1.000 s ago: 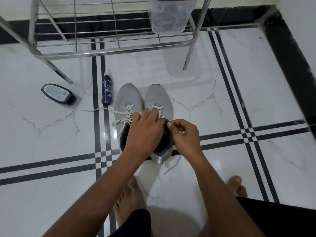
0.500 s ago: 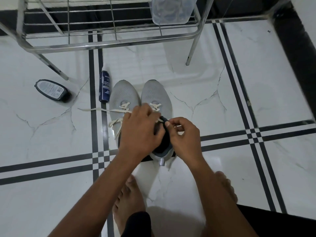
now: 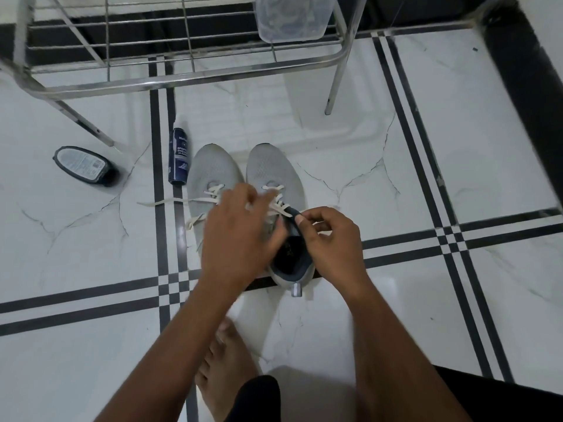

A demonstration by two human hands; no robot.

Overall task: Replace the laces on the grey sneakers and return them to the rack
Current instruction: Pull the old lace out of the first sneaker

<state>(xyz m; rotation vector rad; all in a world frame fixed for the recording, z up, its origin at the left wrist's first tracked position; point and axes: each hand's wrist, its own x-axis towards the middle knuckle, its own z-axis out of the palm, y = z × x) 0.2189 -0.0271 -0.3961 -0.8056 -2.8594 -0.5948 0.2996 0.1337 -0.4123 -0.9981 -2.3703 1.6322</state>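
Two grey sneakers stand side by side on the floor, toes pointing away from me: the left sneaker [image 3: 210, 172] and the right sneaker [image 3: 271, 169]. Both carry cream laces [image 3: 274, 190]; a loose end [image 3: 158, 203] trails left from the left shoe. My left hand [image 3: 234, 239] hovers over the laces of the right shoe, blurred, fingers curled at the lace. My right hand [image 3: 329, 239] pinches the dark tongue [image 3: 291, 213] of the right sneaker and a lace end beside it. The metal rack [image 3: 182, 77] stands just beyond the shoes.
A blue cleaner bottle [image 3: 179, 156] lies left of the shoes. A dark flat bottle [image 3: 85, 166] lies further left. A clear plastic box [image 3: 292, 16] sits on the rack's shelf. A rack leg [image 3: 333, 86] stands behind the right shoe. My bare foot [image 3: 225, 367] is below.
My left hand has shifted up toward the toe along the right shoe's laces. My right hand has lifted the tongue edge. The camera has tilted slightly downward.
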